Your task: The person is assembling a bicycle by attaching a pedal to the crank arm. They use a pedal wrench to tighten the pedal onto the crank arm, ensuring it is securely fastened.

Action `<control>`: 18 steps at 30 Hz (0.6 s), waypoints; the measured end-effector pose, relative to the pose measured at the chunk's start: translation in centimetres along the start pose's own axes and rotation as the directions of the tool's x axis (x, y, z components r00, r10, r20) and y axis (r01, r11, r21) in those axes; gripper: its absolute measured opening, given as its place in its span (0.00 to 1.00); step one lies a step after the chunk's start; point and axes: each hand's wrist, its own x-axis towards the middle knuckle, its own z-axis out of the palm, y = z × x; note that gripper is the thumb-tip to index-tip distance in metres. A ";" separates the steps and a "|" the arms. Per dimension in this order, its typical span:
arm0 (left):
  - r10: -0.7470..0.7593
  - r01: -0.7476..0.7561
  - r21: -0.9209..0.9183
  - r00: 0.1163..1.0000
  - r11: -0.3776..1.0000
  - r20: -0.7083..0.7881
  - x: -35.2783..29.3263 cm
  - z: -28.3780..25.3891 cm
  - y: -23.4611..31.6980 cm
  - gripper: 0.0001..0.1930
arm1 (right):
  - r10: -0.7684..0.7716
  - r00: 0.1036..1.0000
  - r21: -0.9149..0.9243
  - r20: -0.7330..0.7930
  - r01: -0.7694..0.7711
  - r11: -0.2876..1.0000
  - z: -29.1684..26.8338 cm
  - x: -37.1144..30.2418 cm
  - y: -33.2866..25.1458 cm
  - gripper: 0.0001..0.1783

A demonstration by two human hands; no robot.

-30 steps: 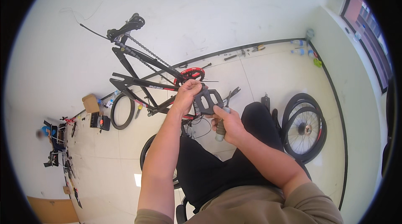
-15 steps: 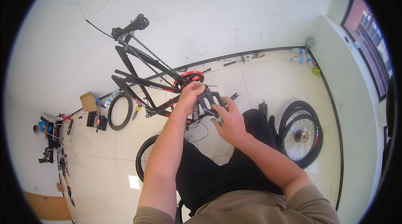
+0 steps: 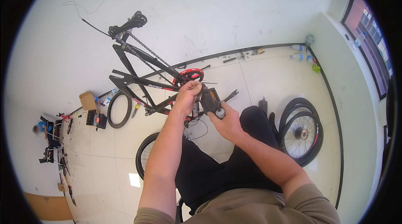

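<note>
**The black pedal is showing you a different face**

You are now holding the black pedal (image 3: 209, 100) with its more solid side and an orange patch facing you, whereas half a second ago its open cage was showing. It is sitting just to the right of the bicycle frame (image 3: 144, 82), in front of your knees. Your left hand (image 3: 189, 95) is staying where it was, thumb and fingers pinching together at the pedal's end nearest the frame. Your right hand (image 3: 228, 120) is closing around a grey-handled tool (image 3: 220, 113) against the pedal's other end; the handle's butt is now pointing up at you, and the shaft, which was plainly showing a second ago, is hiding from view.

The frame is standing near a scuffed white wall (image 3: 251, 6), its red chainring (image 3: 193, 70) lying just behind your left hand. Beneath it, a pale tiled floor (image 3: 100, 173) is reflecting light. A loose tyre (image 3: 110, 117) and an open cardboard box (image 3: 87, 101) are resting left of the frame; well to its right, wheels (image 3: 300, 134) are lying together. Pliers (image 3: 258, 51) and plastic bottles (image 3: 296, 56) are lying along the wall, right of the frame. Far left of it, another person (image 3: 40, 126) is sitting.
</note>
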 end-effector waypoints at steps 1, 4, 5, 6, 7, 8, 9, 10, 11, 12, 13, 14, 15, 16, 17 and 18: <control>-0.003 0.003 -0.004 1.000 1.000 0.003 -0.1 0.0 0.0 0.02 | 0.051 0.999 0.098 0.009 -0.052 0.994 0.1 0.0 -0.1 0.13; 0.020 -0.020 -0.022 1.000 1.000 0.015 -0.2 -0.1 -0.1 0.02 | 0.238 0.967 0.358 0.096 -0.256 0.898 0.0 -0.1 -0.9 0.13; 0.015 -0.015 -0.014 1.000 1.000 0.005 -0.3 -0.2 -0.1 0.02 | 0.321 0.934 0.419 0.156 -0.357 0.835 -0.4 0.0 -1.5 0.13; 0.010 -0.010 -0.007 1.000 1.000 -0.001 -0.3 -0.1 0.1 0.02 | 0.394 0.893 0.471 0.218 -0.450 0.759 -0.6 0.1 -1.8 0.13; 0.006 -0.006 0.001 1.000 1.000 -0.008 -0.3 -0.1 0.1 0.02 | 0.408 0.877 0.519 0.253 -0.479 0.708 -0.7 0.1 -1.7 0.12; -0.005 0.005 -0.009 1.000 1.000 -0.006 -0.3 -0.2 0.2 0.02 | 0.419 0.861 0.563 0.289 -0.507 0.653 -0.7 0.2 -1.5 0.12; -0.015 0.015 -0.020 1.000 1.000 -0.004 -0.3 -0.3 0.2 0.02 | 0.426 0.844 0.604 0.325 -0.532 0.594 -0.7 0.2 -1.3 0.12; -0.025 0.025 -0.031 1.000 0.999 -0.001 -0.2 -0.3 0.2 0.02 | 0.441 0.815 0.664 0.376 -0.569 0.485 -0.6 0.3 -0.9 0.11; -0.016 0.016 -0.026 1.000 1.000 0.004 -0.2 -0.3 0.2 0.02 | 0.449 0.784 0.711 0.429 -0.599 0.368 -0.5 0.4 -0.4 0.11; -0.008 0.008 -0.022 1.000 1.000 0.008 -0.1 -0.3 0.2 0.02 | 0.448 0.752 0.743 0.483 -0.623 0.245 -0.4 0.5 0.0 0.11; 0.000 0.000 -0.018 1.000 1.000 0.012 -0.1 -0.2 0.2 0.02 | 0.428 0.716 0.752 0.551 -0.649 0.118 -0.4 0.6 0.2 0.10; 0.001 0.000 -0.029 1.000 1.000 0.011 -0.1 -0.1 0.1 0.02 | 0.398 0.681 0.745 0.615 -0.667 -0.010 -0.5 0.7 0.4 0.10; 0.001 -0.001 -0.036 1.000 0.999 0.007 -0.2 -0.2 0.0 0.02 | 0.355 0.646 0.722 0.676 -0.678 -0.139 -0.5 0.9 0.4 0.10; 0.002 -0.001 -0.043 1.000 0.999 0.005 -0.2 -0.3 0.0 0.02 | 0.358 0.656 0.725 0.664 -0.682 -0.095 -0.6 0.8 0.3 0.12; 0.018 -0.017 -0.054 1.000 0.998 0.008 -0.1 -0.4 -0.1 0.02 | 0.360 0.667 0.728 0.652 -0.684 -0.051 -0.8 0.7 0.1 0.15; 0.030 -0.029 -0.068 1.000 0.997 0.009 -0.1 -0.6 -0.4 0.03 | 0.365 0.676 0.728 0.640 -0.686 -0.007 -0.9 0.3 -0.1 0.17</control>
